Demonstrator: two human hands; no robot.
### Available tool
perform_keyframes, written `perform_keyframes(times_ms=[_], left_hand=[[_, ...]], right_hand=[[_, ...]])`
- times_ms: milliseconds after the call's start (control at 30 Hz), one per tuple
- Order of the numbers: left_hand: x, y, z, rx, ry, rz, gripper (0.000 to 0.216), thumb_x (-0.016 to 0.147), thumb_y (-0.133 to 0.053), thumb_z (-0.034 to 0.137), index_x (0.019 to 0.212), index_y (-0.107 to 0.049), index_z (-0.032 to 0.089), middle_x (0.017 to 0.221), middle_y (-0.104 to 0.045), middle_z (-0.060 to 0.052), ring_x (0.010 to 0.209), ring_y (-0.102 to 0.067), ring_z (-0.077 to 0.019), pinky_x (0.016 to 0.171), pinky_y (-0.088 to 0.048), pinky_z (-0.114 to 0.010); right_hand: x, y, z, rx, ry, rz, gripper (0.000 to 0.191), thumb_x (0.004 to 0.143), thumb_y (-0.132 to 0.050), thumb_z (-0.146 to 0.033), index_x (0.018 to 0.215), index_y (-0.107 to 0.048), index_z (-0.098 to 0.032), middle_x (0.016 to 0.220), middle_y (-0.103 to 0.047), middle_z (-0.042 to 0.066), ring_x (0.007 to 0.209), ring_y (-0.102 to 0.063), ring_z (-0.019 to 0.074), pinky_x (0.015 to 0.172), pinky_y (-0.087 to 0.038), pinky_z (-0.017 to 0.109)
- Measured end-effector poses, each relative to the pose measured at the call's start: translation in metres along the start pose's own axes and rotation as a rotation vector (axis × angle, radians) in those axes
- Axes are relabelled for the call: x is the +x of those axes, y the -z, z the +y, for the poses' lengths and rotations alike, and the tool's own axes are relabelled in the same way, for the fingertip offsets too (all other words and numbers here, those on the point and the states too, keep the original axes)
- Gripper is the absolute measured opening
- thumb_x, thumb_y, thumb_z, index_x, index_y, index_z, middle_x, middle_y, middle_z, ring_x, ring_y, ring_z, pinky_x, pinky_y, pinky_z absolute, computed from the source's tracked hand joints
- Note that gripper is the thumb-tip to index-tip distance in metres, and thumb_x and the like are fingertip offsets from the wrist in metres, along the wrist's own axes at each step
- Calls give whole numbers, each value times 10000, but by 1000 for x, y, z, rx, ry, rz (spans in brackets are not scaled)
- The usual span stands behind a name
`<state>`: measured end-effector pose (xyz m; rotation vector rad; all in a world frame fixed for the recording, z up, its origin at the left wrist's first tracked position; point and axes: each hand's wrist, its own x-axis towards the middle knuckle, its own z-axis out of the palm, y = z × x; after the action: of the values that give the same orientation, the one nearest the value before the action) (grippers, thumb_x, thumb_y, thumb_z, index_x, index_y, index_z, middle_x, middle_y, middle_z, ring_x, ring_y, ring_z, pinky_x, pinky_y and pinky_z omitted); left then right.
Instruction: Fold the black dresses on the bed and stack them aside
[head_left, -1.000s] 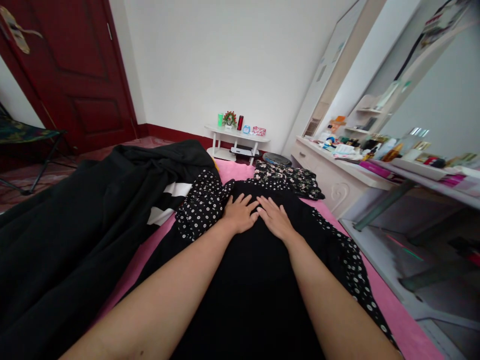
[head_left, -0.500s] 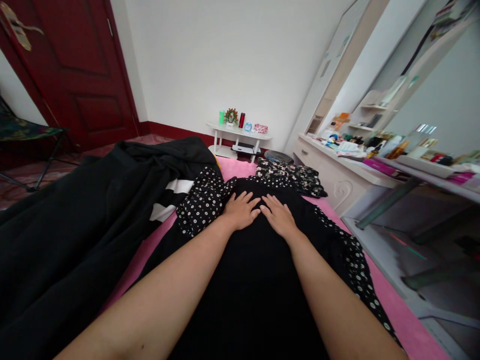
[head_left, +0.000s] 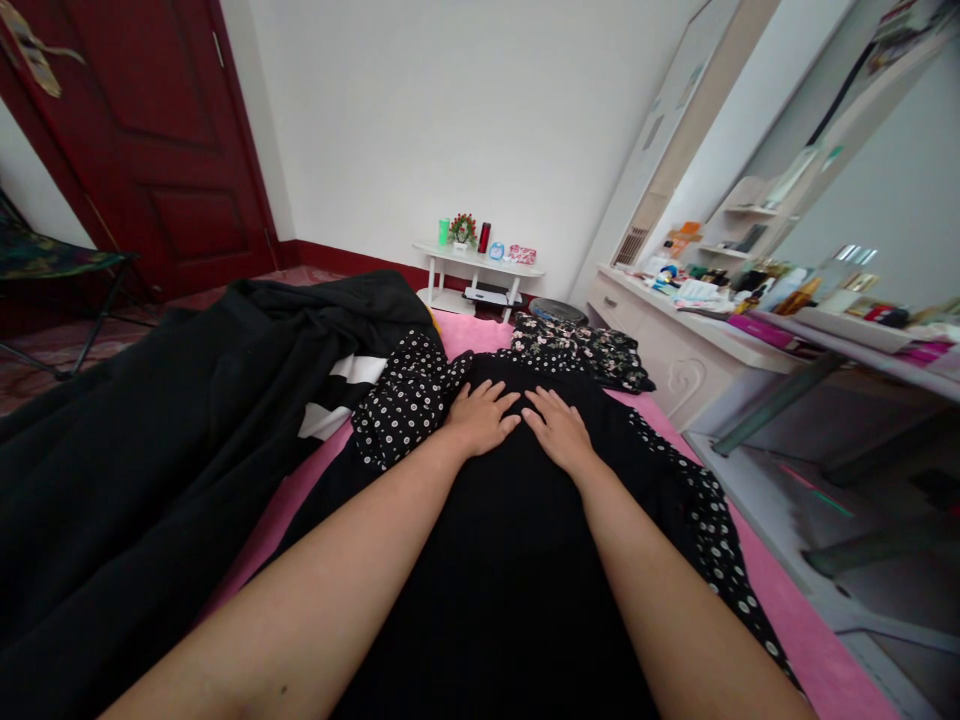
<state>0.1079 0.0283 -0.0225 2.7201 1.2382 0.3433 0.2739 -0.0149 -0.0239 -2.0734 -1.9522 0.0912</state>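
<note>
A black garment (head_left: 517, 560) with white-dotted sleeves lies spread over the pink bed cover (head_left: 817, 625). My left hand (head_left: 481, 418) rests flat on its upper part, fingers stretched forward. Beside it, a small gap away, my right hand (head_left: 556, 428) presses flat on the same cloth with its fingers slightly spread. One dotted sleeve (head_left: 405, 400) is bunched to the left of my left hand; the other dotted sleeve (head_left: 720, 520) trails down the right side. Neither hand grips anything.
On the left lies a large black garment (head_left: 187, 450) with white stripes. Folded floral clothing (head_left: 577, 350) sits at the bed's far end. Beyond stands a small white table (head_left: 480, 257). A cluttered dresser (head_left: 675, 345) borders the right; a folding chair (head_left: 60, 260) stands left.
</note>
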Motion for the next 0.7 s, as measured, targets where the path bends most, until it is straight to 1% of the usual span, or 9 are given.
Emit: perform_keyframes(times_ms=[233,300,400,433,533,600,700], left_hand=[[3,-3,-4,-7,-1,5,545,922,-232,541,1409,-332,316,1513,-258,-9,1387,-206,-250,1111,-162,-518],[4,-3,-4,-9,12,8,551,918,-231,551,1409,-331,322,1513,-257,-2,1385,-210,-251,1111,-167,-514],[4,-1,-1,-1,38,10,548,914,-226,552,1408,-330,340,1512,-260,12,1386,-209,-247,1115,-164,-500],[3,-1,0,5,53,6,553,912,-223,553,1410,-329,337,1514,-255,10,1388,-202,-252,1116,-157,-503],[-4,1,5,20,113,-14,599,900,-211,573,1424,-319,302,1526,-218,-21,1400,-153,-281,1118,-117,-524],[-14,2,10,20,145,-26,631,893,-205,586,1434,-306,277,1533,-186,-41,1405,-121,-298,1120,-94,-528],[-37,4,18,16,153,-47,664,884,-200,605,1444,-285,259,1539,-147,-63,1407,-87,-317,1119,-77,-532]], right_hand=[[-1,0,1,-21,2,-1,484,939,-303,-448,1382,-399,-281,1498,-302,18,1388,-212,235,1094,-179,543],[1,0,4,-59,-86,16,515,929,-286,-494,1396,-375,-294,1508,-279,9,1389,-202,253,1090,-163,565],[4,0,6,-148,-315,60,581,922,-218,-529,1428,-320,-262,1528,-222,25,1390,-183,277,1082,-159,575],[5,-1,6,-171,-366,60,594,925,-188,-525,1439,-299,-250,1536,-197,30,1393,-170,277,1083,-158,570],[5,-1,0,-207,-440,-1,604,926,-128,-517,1460,-241,-257,1551,-133,34,1406,-118,276,1086,-126,568],[-1,-1,-5,-216,-483,-43,609,924,-114,-522,1467,-216,-266,1554,-120,44,1409,-100,287,1085,-105,568],[-19,-1,-11,-223,-476,-55,616,920,-114,-532,1471,-197,-269,1552,-126,58,1408,-98,295,1088,-100,551]])
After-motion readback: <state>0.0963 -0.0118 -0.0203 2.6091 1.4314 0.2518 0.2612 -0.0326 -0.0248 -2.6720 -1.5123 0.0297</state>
